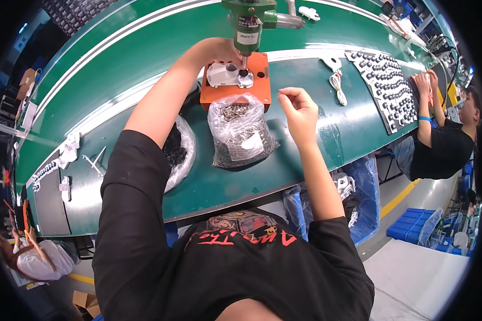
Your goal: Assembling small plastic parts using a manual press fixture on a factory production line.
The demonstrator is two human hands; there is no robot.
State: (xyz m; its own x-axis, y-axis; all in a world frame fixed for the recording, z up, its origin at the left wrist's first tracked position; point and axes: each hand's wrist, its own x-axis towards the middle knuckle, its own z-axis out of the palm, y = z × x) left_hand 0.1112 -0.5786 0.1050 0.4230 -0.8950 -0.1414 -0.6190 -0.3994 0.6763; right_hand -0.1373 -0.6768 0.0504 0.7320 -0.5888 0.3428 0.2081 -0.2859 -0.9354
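Note:
My left hand point(223, 51) reaches in beside the spindle of a green bench press point(247, 24), its fingertips partly hidden near the tool tip. Under the spindle, an orange fixture block point(211, 97) carries a light grey moulded part point(222, 76) with a small black round piece point(243, 73) at its right side. My right hand point(300, 109) hovers right of the block, fingers curled in toward the thumb; whatever they hold, if anything, is too small to make out. A clear plastic bag point(241, 134) full of small metal screws stands open in front of the block.
Left of the screws, another plastic bag point(185, 155) holds black pieces. A white part with a coiled cable point(336, 85) and a board of black-topped parts point(385, 88) lie to the right. Below the bench edge stands a blue lined bin point(367, 200). Co-workers sit at both sides.

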